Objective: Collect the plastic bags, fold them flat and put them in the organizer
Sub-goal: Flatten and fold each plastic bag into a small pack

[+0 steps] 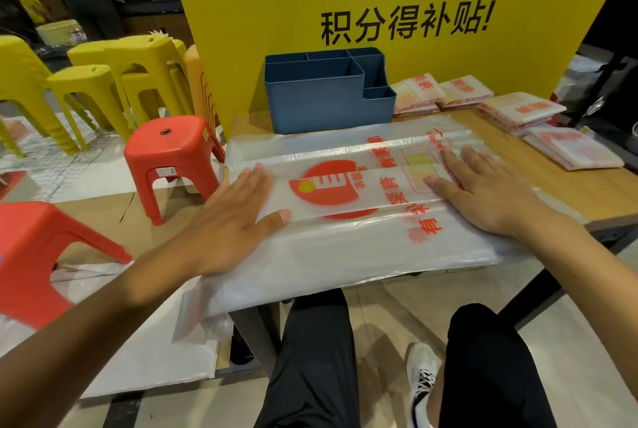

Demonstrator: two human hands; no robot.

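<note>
Plastic bag (345,220) flat on table (569,193), left hand (231,220) and right hand (483,189) atop, fingers straight.

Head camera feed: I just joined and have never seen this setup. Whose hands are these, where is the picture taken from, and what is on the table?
No machine here: a person wears one wide camera on the head, looking down at their own hands. The left hand and right hand both lie flat, pressing a clear plastic bag with red print onto the wooden table. Nothing is gripped. Behind the bag stands the blue organizer, whose visible compartments look empty. To its right lie folded bags in small stacks. Red and yellow stools stand at left.
</note>
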